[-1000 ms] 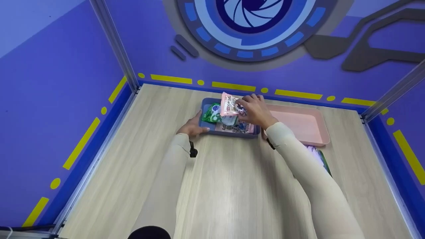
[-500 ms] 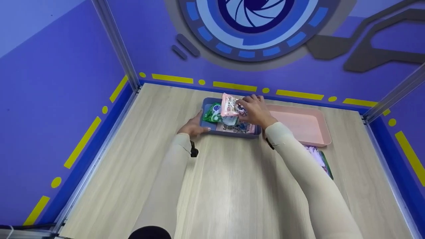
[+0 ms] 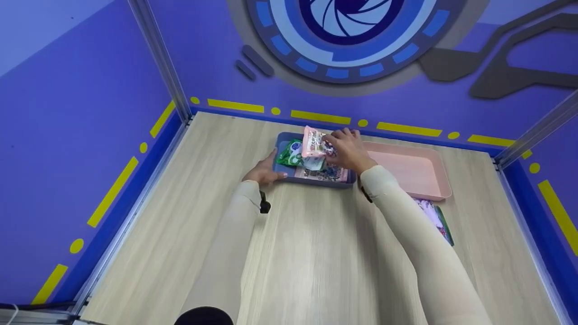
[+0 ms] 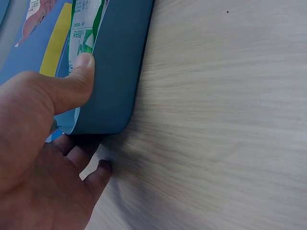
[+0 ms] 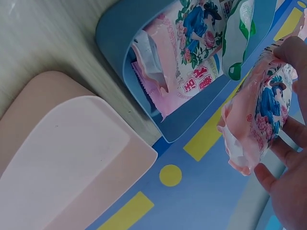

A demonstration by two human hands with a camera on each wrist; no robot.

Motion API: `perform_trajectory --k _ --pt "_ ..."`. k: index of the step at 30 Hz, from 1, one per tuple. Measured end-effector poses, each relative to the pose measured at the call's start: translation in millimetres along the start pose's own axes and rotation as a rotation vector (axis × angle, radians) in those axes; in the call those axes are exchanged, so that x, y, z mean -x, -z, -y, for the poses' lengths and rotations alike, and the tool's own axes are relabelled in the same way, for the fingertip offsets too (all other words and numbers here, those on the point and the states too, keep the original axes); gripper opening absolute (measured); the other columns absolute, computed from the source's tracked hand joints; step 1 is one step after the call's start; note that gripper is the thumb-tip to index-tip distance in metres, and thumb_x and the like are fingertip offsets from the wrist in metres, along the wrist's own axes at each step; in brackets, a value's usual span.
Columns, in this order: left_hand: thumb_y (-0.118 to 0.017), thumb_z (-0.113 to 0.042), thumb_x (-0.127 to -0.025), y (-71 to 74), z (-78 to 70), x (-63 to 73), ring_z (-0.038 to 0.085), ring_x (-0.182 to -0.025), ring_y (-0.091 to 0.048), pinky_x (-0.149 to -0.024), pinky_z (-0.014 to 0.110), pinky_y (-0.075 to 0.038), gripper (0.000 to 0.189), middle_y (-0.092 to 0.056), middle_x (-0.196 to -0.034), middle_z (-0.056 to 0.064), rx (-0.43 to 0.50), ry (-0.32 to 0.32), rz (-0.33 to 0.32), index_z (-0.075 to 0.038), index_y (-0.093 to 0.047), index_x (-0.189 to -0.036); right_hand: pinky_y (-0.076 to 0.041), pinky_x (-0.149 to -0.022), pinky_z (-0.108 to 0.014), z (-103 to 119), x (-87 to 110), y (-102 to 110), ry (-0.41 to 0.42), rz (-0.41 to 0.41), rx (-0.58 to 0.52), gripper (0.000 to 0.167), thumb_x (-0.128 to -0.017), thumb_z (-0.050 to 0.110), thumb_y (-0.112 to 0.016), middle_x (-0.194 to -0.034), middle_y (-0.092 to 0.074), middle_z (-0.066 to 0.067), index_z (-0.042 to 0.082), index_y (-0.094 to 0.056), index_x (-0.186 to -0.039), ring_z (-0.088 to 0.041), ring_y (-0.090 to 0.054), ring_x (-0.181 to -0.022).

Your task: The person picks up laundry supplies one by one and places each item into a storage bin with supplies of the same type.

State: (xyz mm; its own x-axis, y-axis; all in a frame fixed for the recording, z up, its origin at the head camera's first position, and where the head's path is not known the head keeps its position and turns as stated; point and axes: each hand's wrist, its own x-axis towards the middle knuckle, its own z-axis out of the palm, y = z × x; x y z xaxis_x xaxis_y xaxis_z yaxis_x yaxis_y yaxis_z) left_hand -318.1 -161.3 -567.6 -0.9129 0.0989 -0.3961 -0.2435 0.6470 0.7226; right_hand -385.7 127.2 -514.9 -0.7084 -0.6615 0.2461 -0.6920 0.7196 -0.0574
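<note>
My left hand grips the left end of the blue tray; in the left wrist view its thumb lies at the rim, the other fingers around the outside of the corner. Above the tray, my right hand pinches a pink plastic packet printed with a figure in blue and roses, thumb on one face and fingers on the other. Inside the tray lie a green-and-white packet on the left and another pink packet near the front. The right hand and its packet partly cover the tray's back right in the head view.
A pink tray stands directly right of the blue one. In front of it lies a purple-and-green packet, partly behind my right sleeve. Blue panel walls border the wooden table at the back and sides.
The view has shifted slightly. Both hands, the held pink packet and the trays keep the same places relative to each other.
</note>
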Motion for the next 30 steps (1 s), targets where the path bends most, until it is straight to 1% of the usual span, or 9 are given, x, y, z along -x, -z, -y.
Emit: perform_trajectory --k 3,8,13,20,26,30 --pt "-0.071 -0.031 -0.098 -0.3 0.4 -0.7 0.032 -0.157 -0.014 -0.126 0.046 -0.016 0.099 -0.012 -0.172 0.008 -0.007 0.003 -0.006 -0.027 0.000 -0.167 -0.041 -0.095 -0.061 0 -0.3 -2 -0.005 0.007 0.008 0.057 -0.084 0.032 -0.085 -0.127 -0.066 -0.015 0.018 -0.064 -0.135 -0.040 -0.054 -0.112" --pt "-0.071 -0.031 -0.098 -1.6 1.8 -1.5 0.031 -0.157 -0.015 -0.126 0.045 -0.017 0.100 -0.013 -0.172 0.009 -0.016 -0.009 -0.007 -0.025 0.001 -0.167 -0.040 -0.097 -0.061 -1 0.6 -6 -0.018 0.021 -0.004 0.058 -0.084 0.032 -0.086 -0.129 -0.065 -0.016 0.018 -0.063 -0.136 -0.040 -0.054 -0.114" --pt "-0.072 -0.030 -0.098 -0.9 2.2 -1.3 0.032 -0.157 -0.015 -0.126 0.045 -0.017 0.100 -0.012 -0.172 0.009 -0.005 -0.016 -0.011 -0.025 0.001 -0.167 -0.041 -0.096 -0.061 -2 -0.9 -7 -0.008 0.017 0.004 0.058 -0.084 0.032 -0.085 -0.129 -0.065 -0.016 0.018 -0.063 -0.136 -0.040 -0.054 -0.113" --pt "-0.071 -0.031 -0.098 0.0 2.9 -2.6 0.033 -0.156 -0.015 -0.126 0.045 -0.017 0.100 -0.012 -0.172 0.010 -0.025 -0.024 -0.003 -0.025 0.001 -0.167 -0.040 -0.099 -0.062 -1 -2.4 -9 -0.021 0.049 0.020 0.058 -0.086 0.034 -0.083 -0.131 -0.064 -0.016 0.020 -0.061 -0.138 -0.039 -0.053 -0.115" --pt "-0.070 -0.032 -0.099 0.9 3.5 -4.2 0.032 -0.156 -0.016 -0.126 0.044 -0.018 0.099 -0.013 -0.172 0.010 -0.053 -0.037 0.004 -0.024 0.001 -0.167 -0.038 -0.100 -0.064 0 -2.4 -13 -0.018 0.036 -0.008 0.054 -0.085 0.030 -0.085 -0.128 -0.065 -0.015 0.019 -0.064 -0.134 -0.039 -0.053 -0.112" --pt "-0.070 -0.032 -0.099 1.4 4.1 -4.1 0.032 -0.156 -0.017 -0.126 0.044 -0.019 0.099 -0.013 -0.172 0.011 -0.056 -0.038 0.006 -0.024 0.002 -0.167 -0.038 -0.101 -0.065 0 -2.7 -14 -0.019 0.037 -0.006 0.054 -0.086 0.032 -0.084 -0.129 -0.065 -0.015 0.018 -0.064 -0.134 -0.039 -0.054 -0.113"
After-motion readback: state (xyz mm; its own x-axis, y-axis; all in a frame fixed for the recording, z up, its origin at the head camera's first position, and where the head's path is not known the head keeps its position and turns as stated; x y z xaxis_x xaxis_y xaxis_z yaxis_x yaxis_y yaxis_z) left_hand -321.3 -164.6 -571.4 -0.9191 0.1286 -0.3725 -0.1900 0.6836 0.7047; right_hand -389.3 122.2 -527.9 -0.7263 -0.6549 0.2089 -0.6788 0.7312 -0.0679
